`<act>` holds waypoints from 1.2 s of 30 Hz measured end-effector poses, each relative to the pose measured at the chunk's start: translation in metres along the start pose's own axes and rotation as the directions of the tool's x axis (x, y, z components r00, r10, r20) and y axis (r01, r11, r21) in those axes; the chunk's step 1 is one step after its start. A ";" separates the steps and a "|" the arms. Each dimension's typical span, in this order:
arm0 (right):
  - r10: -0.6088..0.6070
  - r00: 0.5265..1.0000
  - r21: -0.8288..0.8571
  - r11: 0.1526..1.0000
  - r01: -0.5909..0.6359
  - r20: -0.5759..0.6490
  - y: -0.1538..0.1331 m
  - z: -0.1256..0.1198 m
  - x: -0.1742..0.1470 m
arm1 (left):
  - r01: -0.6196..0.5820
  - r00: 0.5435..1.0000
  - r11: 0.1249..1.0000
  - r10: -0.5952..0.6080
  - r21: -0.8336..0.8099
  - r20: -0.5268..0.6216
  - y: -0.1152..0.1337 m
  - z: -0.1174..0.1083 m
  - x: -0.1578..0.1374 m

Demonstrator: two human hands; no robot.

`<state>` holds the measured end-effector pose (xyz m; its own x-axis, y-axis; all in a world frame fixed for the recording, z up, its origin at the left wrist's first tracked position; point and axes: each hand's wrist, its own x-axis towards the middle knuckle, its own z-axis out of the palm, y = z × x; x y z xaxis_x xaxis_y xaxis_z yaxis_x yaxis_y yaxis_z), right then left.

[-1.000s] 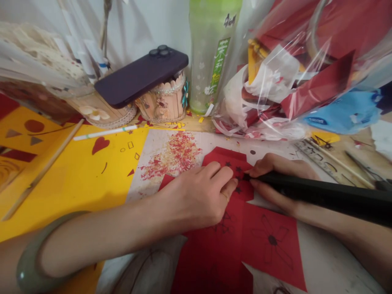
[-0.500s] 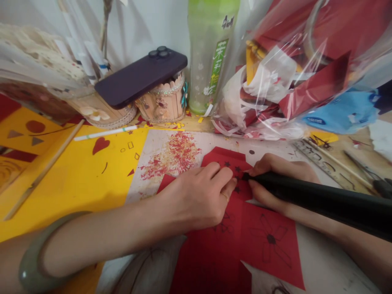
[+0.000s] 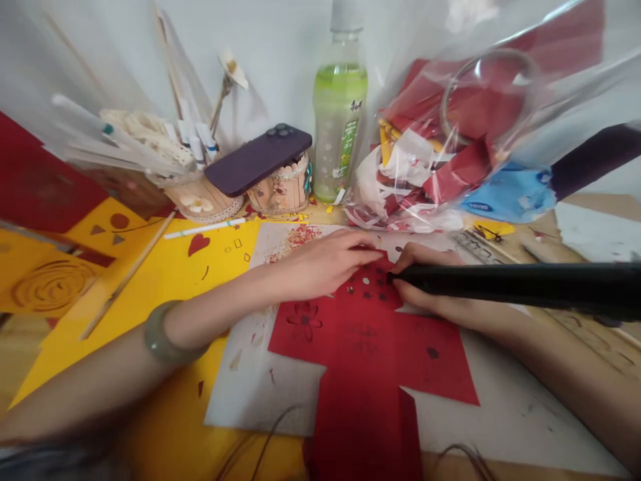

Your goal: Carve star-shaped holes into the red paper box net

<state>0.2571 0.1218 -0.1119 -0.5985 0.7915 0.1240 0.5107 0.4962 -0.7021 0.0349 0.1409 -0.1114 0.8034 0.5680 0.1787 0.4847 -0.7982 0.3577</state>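
Note:
A red paper cutout (image 3: pixel 365 381) shaped like an unfolded box lies on white sheets, with small dark stars, flower shapes and a faint pattern on it. My left hand (image 3: pixel 325 264) rests flat over its upper left part, fingers stretched out and holding nothing. Closed near the upper right flap, my right hand (image 3: pixel 420 257) grips a long black pen-like tool (image 3: pixel 491 286). The tool's front end is at the paper beside the stars; its exact tip cannot be made out. Red and yellow crumbs (image 3: pixel 301 234) lie on the white sheet (image 3: pixel 270 394).
Along the back stand a decorated pot (image 3: pixel 200 200), a phone (image 3: pixel 260 157) resting on a second pot (image 3: pixel 280 194), a green bottle (image 3: pixel 333 133) and a clear bag of scraps (image 3: pixel 425 167). Yellow paper (image 3: pixel 170 294) with a wooden stick (image 3: pixel 127 277) lies left, a ruler (image 3: pixel 473 246) right.
The view has pulled back and shows more of the table. My left hand has gone from curled fingers to stretched, flatter ones. My right hand still holds the black tool at the flap.

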 end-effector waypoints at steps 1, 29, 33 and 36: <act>-0.034 0.999 0.014 0.999 0.033 0.020 0.001 -0.002 0.002 | 0.014 0.999 1.000 -0.013 -0.016 0.040 -0.003 -0.002 0.005; 0.014 0.998 0.068 0.997 -0.018 0.057 -0.003 0.002 0.005 | 0.157 0.984 0.978 -0.166 0.141 0.061 0.027 0.003 -0.028; 0.031 0.998 0.089 0.995 -0.035 0.053 0.000 0.003 0.003 | 0.139 0.983 0.965 -0.161 0.224 0.085 0.026 0.005 -0.028; 0.045 0.998 0.094 0.994 -0.048 0.038 0.000 0.004 0.001 | 0.155 0.978 0.961 -0.181 0.230 0.098 0.027 0.006 -0.028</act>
<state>0.2537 0.1208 -0.1144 -0.5978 0.7989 0.0656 0.4787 0.4214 -0.7702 0.0274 0.1021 -0.1127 0.7322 0.6808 0.0199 0.6698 -0.7251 0.1601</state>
